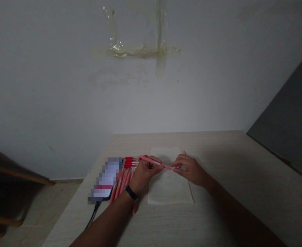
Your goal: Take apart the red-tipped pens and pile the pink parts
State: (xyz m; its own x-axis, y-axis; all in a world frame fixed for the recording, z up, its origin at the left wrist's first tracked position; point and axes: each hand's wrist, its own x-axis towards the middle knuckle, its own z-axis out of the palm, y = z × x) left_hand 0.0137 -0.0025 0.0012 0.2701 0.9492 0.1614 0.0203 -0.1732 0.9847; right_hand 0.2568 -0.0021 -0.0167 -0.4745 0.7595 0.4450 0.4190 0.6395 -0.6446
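My left hand [143, 174], with a black watch on the wrist, is closed around a thin red pen [154, 162] that slants down to the right. My right hand [189, 168] pinches the pen's right tip with its fingertips. Both hands hover over a pale sheet of paper [169, 187] lying on the light wooden table [225, 192]. Several more red pens [127, 164] lie in a row on the table just left of my left hand, partly hidden by it.
A blurred-out flat device [106, 179] with a dark cable [93, 214] lies left of the pens near the table's left edge. A white wall with old tape marks [140, 51] stands behind. A dark panel [290, 127] borders the table's right; wooden furniture [9, 192] sits at left.
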